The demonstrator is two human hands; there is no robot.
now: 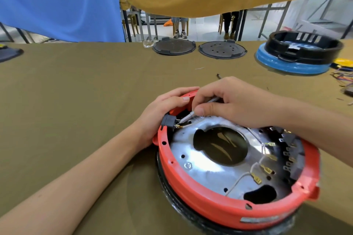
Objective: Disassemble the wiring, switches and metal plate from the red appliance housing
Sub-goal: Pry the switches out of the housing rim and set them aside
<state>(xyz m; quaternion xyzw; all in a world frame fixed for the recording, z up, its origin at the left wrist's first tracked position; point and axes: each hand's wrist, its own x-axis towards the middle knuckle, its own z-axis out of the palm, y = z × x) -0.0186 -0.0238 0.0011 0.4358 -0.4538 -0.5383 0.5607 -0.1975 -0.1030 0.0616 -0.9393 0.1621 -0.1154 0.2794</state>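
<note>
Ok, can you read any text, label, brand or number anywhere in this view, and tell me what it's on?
No text can be read in this view.
Grey label strip on the outer wall of the red housing: blurred, unreadable.
Round stamped mark on the metal plate: too small to make out.
Nothing readable on the black switch, the two round black lids or the blue and black housing at the far edge.
</note>
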